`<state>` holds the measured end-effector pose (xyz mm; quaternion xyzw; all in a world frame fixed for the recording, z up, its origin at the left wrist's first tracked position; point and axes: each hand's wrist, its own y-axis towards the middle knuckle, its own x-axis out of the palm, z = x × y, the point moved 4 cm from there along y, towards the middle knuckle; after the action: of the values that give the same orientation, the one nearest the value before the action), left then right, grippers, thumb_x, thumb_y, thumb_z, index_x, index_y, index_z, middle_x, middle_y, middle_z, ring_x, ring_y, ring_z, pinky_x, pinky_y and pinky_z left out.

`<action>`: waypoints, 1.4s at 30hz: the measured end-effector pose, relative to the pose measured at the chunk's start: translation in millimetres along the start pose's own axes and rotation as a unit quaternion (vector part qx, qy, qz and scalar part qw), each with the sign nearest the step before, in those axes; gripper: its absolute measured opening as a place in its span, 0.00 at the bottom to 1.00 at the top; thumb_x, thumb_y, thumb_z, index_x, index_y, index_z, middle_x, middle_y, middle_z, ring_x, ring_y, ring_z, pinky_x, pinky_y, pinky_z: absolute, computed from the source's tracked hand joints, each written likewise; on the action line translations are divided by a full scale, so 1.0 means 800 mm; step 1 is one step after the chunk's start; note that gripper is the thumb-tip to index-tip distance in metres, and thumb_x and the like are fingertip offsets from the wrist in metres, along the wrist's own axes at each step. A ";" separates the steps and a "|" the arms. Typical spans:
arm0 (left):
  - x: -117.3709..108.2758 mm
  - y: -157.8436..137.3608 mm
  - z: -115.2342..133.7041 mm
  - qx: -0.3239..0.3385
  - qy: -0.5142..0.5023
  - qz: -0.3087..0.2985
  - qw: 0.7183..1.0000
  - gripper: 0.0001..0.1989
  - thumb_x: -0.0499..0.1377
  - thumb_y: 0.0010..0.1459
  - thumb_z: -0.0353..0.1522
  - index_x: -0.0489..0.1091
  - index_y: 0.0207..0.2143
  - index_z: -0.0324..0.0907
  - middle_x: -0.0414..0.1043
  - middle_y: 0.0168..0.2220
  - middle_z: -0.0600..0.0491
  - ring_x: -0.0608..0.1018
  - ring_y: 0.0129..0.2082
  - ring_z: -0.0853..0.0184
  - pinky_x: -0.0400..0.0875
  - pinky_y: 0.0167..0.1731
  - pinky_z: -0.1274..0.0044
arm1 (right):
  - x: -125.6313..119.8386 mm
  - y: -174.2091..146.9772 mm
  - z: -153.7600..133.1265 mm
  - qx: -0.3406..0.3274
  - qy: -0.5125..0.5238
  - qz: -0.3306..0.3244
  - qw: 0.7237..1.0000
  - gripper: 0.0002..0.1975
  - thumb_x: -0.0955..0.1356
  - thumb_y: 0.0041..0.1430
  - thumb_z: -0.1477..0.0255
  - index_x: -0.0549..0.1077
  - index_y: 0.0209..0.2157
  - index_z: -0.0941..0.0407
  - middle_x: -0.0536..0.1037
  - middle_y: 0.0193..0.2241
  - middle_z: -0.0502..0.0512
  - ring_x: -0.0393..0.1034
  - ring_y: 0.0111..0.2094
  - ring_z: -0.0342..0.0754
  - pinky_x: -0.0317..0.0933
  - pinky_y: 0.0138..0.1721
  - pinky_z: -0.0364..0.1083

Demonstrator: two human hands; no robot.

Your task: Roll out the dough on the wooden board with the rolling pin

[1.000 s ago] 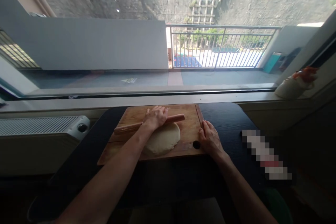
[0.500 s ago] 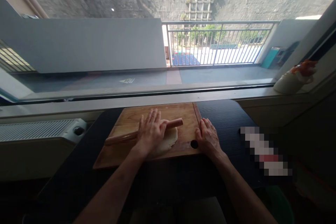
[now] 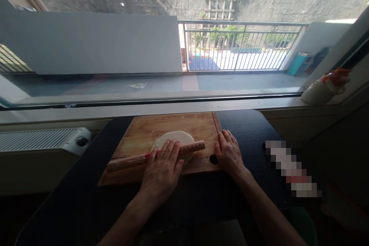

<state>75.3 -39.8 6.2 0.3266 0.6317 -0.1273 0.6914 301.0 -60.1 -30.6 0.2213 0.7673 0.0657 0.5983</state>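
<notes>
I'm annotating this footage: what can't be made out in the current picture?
All in the head view:
Dough: partly hidden by the rolling pin and left hand.
Rolling pin: middle covered by that hand.
Right hand: palm hidden behind its own back.
Pixelated item, right: masked by blocks.
Green thing, lower right: too dark.

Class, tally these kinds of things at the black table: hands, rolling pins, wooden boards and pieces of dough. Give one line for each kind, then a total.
Hands: 2 (left hand, right hand)
Rolling pin: 1
Wooden board: 1
Piece of dough: 1
Total: 5
</notes>
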 end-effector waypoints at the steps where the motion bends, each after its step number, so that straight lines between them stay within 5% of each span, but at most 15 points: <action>1: 0.002 0.008 -0.005 -0.009 -0.001 0.001 1.000 0.27 0.42 0.63 0.40 0.49 0.62 0.39 0.50 0.63 0.49 0.51 0.64 0.61 0.41 0.62 0.61 | -0.003 0.001 -0.004 -0.013 -0.005 0.000 1.000 0.24 0.56 0.62 0.70 0.62 0.56 0.64 0.59 0.59 0.64 0.46 0.62 0.55 0.44 0.60 0.55; 5: 0.014 0.083 -0.050 -0.092 -0.031 -0.053 0.994 0.27 0.38 0.64 0.42 0.55 0.60 0.41 0.52 0.63 0.47 0.52 0.63 0.59 0.44 0.59 0.56 | -0.023 0.013 -0.044 -0.103 0.001 0.004 0.995 0.25 0.55 0.62 0.75 0.56 0.60 0.61 0.53 0.62 0.60 0.40 0.64 0.51 0.40 0.61 0.54; 9: 0.015 0.131 -0.068 -0.087 -0.044 -0.080 0.992 0.24 0.37 0.64 0.42 0.67 0.50 0.46 0.65 0.56 0.49 0.63 0.58 0.58 0.55 0.54 0.56 | -0.034 0.040 -0.097 -0.183 0.030 -0.010 0.983 0.25 0.54 0.61 0.78 0.56 0.60 0.60 0.51 0.63 0.58 0.38 0.64 0.49 0.40 0.62 0.52; 12: 0.008 0.099 -0.058 -0.076 -0.043 -0.058 0.994 0.23 0.39 0.64 0.41 0.63 0.54 0.44 0.62 0.58 0.49 0.60 0.60 0.60 0.52 0.57 0.59 | -0.032 0.046 -0.117 -0.203 0.044 -0.040 0.977 0.22 0.54 0.63 0.76 0.60 0.58 0.60 0.58 0.60 0.59 0.45 0.63 0.49 0.43 0.61 0.51; 15: -0.003 0.021 -0.046 -0.044 -0.028 -0.010 0.999 0.24 0.41 0.63 0.39 0.56 0.59 0.41 0.57 0.60 0.49 0.57 0.61 0.62 0.47 0.60 0.62 | -0.031 0.024 -0.118 -0.230 0.060 -0.051 0.970 0.21 0.55 0.65 0.71 0.61 0.57 0.58 0.63 0.57 0.57 0.49 0.61 0.48 0.45 0.60 0.50; 19: -0.011 -0.057 -0.052 -0.032 0.013 0.039 0.999 0.25 0.43 0.63 0.36 0.51 0.62 0.40 0.54 0.62 0.49 0.57 0.62 0.61 0.43 0.61 0.60 | -0.029 -0.003 -0.111 -0.244 0.062 -0.049 0.967 0.23 0.55 0.65 0.68 0.56 0.60 0.58 0.59 0.60 0.57 0.43 0.63 0.49 0.42 0.61 0.51; 21: -0.009 -0.056 -0.067 -0.056 0.023 0.043 0.997 0.25 0.42 0.63 0.36 0.51 0.62 0.39 0.55 0.62 0.48 0.57 0.62 0.61 0.42 0.60 0.59 | -0.022 0.010 -0.118 -0.228 0.055 -0.053 0.971 0.24 0.55 0.65 0.65 0.56 0.60 0.58 0.58 0.60 0.58 0.42 0.63 0.50 0.41 0.61 0.53; 28: -0.006 0.033 -0.120 -0.185 0.012 0.034 0.982 0.24 0.40 0.63 0.40 0.65 0.53 0.40 0.63 0.57 0.45 0.59 0.60 0.56 0.49 0.56 0.56 | 0.007 0.111 -0.175 -0.167 0.015 -0.105 0.980 0.23 0.52 0.66 0.62 0.71 0.44 0.57 0.69 0.52 0.59 0.52 0.59 0.53 0.46 0.57 0.56; 32: -0.011 -0.014 -0.096 -0.149 0.014 0.054 0.987 0.23 0.42 0.63 0.38 0.62 0.56 0.42 0.66 0.55 0.46 0.64 0.57 0.57 0.47 0.58 0.58 | 0.000 0.069 -0.175 -0.201 0.019 -0.075 0.977 0.21 0.52 0.66 0.62 0.66 0.52 0.55 0.66 0.55 0.57 0.49 0.61 0.52 0.40 0.59 0.57; 37: -0.012 -0.088 -0.062 -0.090 0.037 0.083 0.992 0.25 0.46 0.61 0.35 0.52 0.61 0.43 0.57 0.60 0.46 0.61 0.58 0.57 0.45 0.58 0.60 | -0.009 0.000 -0.155 -0.258 0.021 -0.055 0.964 0.26 0.54 0.65 0.61 0.54 0.61 0.58 0.53 0.62 0.59 0.38 0.64 0.52 0.33 0.62 0.56; 42: -0.016 -0.063 -0.092 -0.133 0.072 0.068 0.986 0.23 0.46 0.62 0.34 0.57 0.59 0.38 0.68 0.50 0.43 0.69 0.49 0.57 0.54 0.53 0.61 | 0.017 0.065 -0.196 -0.216 0.030 -0.093 0.971 0.24 0.52 0.66 0.59 0.61 0.56 0.56 0.60 0.59 0.58 0.42 0.63 0.53 0.34 0.61 0.59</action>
<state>-14.3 -35.7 4.6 0.2821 0.6674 0.0293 0.6885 163.9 17.5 19.5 0.0122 0.7701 0.1802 0.6118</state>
